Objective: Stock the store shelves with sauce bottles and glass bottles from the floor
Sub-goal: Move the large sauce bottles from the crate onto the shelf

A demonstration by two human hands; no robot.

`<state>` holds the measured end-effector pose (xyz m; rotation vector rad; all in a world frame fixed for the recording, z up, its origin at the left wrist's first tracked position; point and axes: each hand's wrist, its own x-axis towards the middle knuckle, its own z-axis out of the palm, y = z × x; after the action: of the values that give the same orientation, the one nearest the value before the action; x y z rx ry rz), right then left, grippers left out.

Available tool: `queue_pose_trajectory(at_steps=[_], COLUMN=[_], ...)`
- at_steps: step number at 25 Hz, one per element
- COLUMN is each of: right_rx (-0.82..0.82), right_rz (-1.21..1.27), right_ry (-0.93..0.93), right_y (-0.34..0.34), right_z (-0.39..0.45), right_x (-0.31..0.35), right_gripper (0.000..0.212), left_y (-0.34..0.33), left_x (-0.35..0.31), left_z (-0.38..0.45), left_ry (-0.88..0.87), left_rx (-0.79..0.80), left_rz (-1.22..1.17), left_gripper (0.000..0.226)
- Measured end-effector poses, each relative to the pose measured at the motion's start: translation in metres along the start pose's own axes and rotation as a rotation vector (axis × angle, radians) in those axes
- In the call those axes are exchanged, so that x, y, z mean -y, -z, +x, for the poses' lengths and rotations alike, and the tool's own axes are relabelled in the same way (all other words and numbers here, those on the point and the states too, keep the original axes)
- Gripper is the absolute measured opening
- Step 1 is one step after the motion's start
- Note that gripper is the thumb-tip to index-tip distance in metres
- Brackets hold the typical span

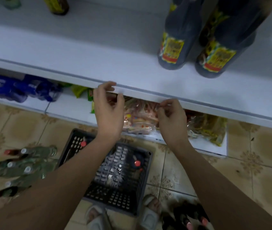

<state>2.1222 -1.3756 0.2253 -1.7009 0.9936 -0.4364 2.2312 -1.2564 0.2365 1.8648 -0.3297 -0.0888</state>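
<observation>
Up top, two sauce bottles (196,45) bear unreadable yellow labels; left hand (108,112) and right hand (171,118) grips released.

Two dark sauce bottles (196,42) stand upright on the shelf (115,67) (yellow labels), glass bottles (20,168) on floor.

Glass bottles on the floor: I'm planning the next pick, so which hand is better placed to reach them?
Probably the left hand. The glass bottles lie on the floor to the left of the basket, below the left forearm. The right hand is at the shelf edge, across the basket. Both hands hold nothing.
</observation>
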Motion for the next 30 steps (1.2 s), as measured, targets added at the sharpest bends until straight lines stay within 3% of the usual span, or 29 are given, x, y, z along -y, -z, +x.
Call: queue_pose_trajectory(at_steps=[3, 6, 10, 12, 14, 19, 24, 27, 30], right_rx=[0.203, 0.366, 0.546, 0.579, 0.64, 0.826, 0.841, 0.832, 0.92], right_rz=[-0.057, -0.054, -0.31, -0.373, -0.435, -0.57, -0.679, -0.761, -0.94], right_ry=[-0.235, -0.465, -0.536, -0.533, -0.529, -0.384, -0.269, -0.136, -0.069], right_y=[-0.032, -0.056, -0.069, -0.078, -0.094, -0.166, -0.24, -0.271, -0.293], right_z=[-0.019, -0.049, -0.084, -0.09, -0.094, -0.096, -0.072, -0.049, -0.027], right_x=[-0.044, -0.088, -0.118, -0.122, -0.122, -0.16, -0.205, -0.217, -0.223], right_gripper=[0.009, 0.012, 0.015, 0.01, 0.009, 0.003, 0.045, 0.061, 0.073], left_y=[0.045, 0.085, 0.125, 0.141, 0.15, 0.15, 0.147, 0.145, 0.141], left_x=[0.055, 0.108, 0.173, 0.194, 0.202, 0.253, 0.326, 0.36, 0.381], left_z=[-0.025, -0.05, -0.075, -0.086, -0.094, -0.101, -0.105, -0.102, -0.095], left_ry=[0.197, 0.505, 0.928, 1.017, 1.027, 1.024, 0.927, 0.925, 0.775], left_rx=[0.034, 0.113, 0.351, 0.475, 0.499, 0.358, 0.353, 0.378, 0.44], left_rz=[0.1, 0.118, 0.286, 0.346, 0.452, 0.458, 0.54, 0.542, 0.556], left_gripper=[0.026, 0.023, 0.017, 0.024, 0.032, 0.042, 0.056, 0.059, 0.061])
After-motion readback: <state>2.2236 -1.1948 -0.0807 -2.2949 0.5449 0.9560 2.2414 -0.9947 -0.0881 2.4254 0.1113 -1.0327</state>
